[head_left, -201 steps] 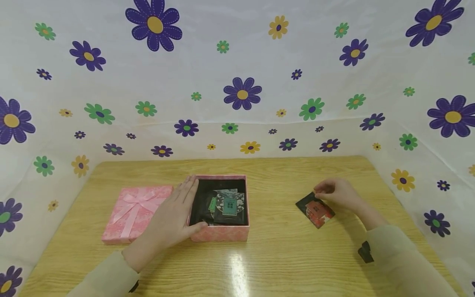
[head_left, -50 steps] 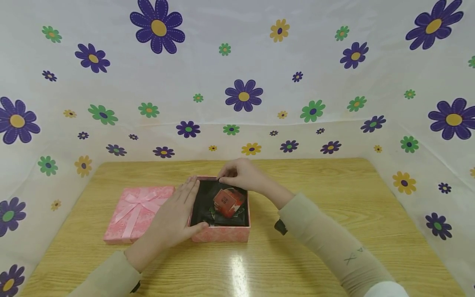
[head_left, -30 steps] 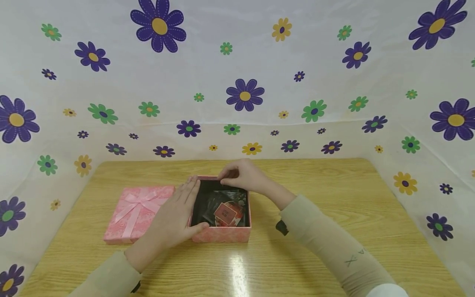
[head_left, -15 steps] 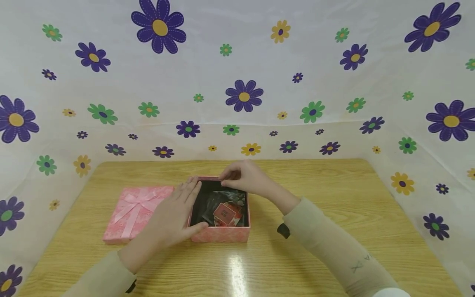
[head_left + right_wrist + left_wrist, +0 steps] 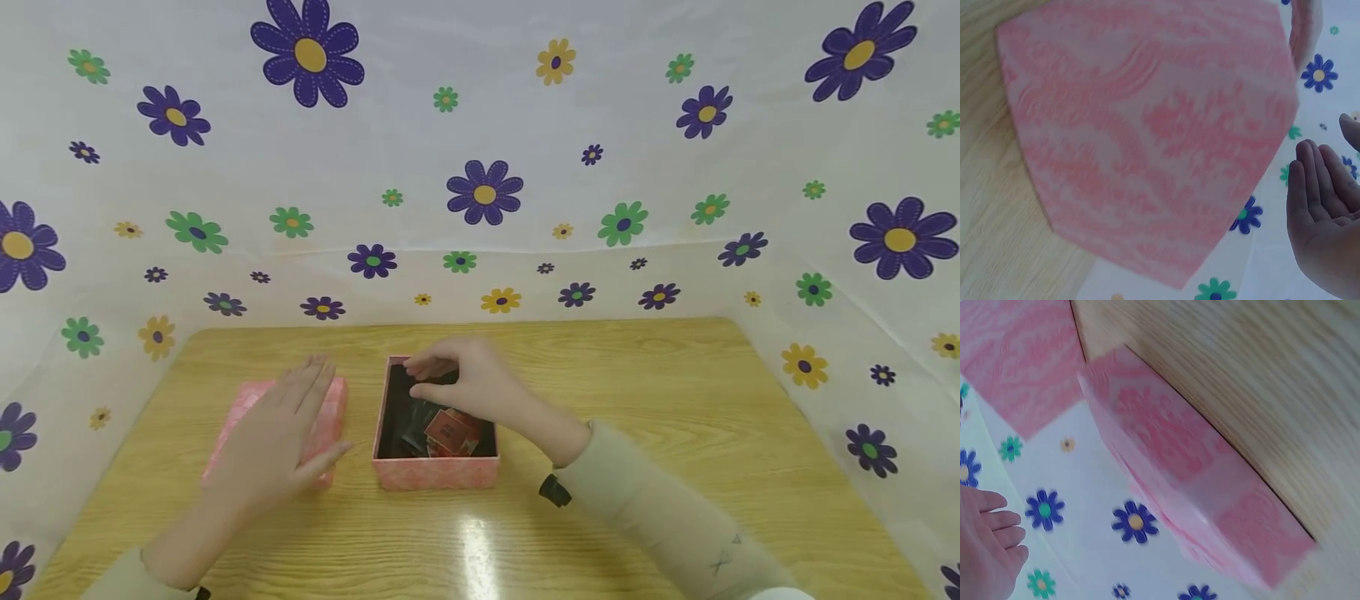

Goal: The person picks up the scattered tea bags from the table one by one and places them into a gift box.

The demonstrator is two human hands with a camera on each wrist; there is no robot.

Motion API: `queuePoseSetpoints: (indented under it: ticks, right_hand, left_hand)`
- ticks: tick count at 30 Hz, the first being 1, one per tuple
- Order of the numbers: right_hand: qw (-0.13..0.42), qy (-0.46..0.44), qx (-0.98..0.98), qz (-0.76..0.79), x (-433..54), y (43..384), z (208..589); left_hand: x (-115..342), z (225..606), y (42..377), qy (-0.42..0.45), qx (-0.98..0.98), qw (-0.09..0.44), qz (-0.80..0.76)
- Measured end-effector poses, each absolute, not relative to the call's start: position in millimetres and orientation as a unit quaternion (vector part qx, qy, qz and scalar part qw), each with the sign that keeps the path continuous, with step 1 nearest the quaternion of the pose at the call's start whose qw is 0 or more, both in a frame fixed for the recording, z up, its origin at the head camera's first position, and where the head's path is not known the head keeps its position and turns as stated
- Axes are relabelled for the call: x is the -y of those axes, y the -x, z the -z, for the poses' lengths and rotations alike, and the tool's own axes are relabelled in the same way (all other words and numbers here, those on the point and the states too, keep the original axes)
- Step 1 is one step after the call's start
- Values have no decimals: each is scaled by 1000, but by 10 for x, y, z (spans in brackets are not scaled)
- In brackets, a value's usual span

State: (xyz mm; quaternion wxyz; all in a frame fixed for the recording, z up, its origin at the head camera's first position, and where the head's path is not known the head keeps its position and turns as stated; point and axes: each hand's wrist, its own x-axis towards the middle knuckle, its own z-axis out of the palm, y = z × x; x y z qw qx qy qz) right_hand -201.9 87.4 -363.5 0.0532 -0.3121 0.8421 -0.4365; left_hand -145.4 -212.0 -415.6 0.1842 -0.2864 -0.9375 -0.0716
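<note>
In the head view, my left hand (image 5: 262,446) is above the pink lid (image 5: 327,429), fingers straight and thumb spread. Its palm hides most of the lid's top. My right hand (image 5: 480,383) is over the back of the open pink box (image 5: 438,475), thumb and fingers apart with nothing between them. Inside the black-lined box lies a sachet with a red label (image 5: 452,432), partly over darker sachets. The left wrist view shows the lid's side (image 5: 1179,450), with my left fingers off to its left. In the right wrist view, the box wall (image 5: 1141,137) fills the middle.
Lid and box stand side by side on a wood-grain table (image 5: 637,400), a gap between them. A white cloth (image 5: 525,125) with purple, green and yellow flowers rises behind the table and along both sides.
The red-labelled sachet went from the table at right into the box, where my right hand let it go. My left hand has left the box's edge and moved left over the lid.
</note>
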Motion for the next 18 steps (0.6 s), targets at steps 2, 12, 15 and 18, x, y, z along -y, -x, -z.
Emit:
queuePoseSetpoints:
  ticks: [2, 12, 15, 18]
  right_hand:
    - [60, 315, -836, 445, -814, 1966, 3622]
    - [82, 313, -813, 483, -458, 1674, 3674]
    - [93, 307, -812, 488, -324, 1581, 3706]
    - [94, 308, -812, 487, -182, 1492, 3745]
  left_hand:
    - [2213, 4149, 1427, 278, 938, 193, 76]
    - [2612, 4166, 1261, 186, 961, 167, 120]
    - [2726, 4196, 1212, 155, 963, 160, 150]
    - [2856, 4245, 1182, 139, 960, 165, 180]
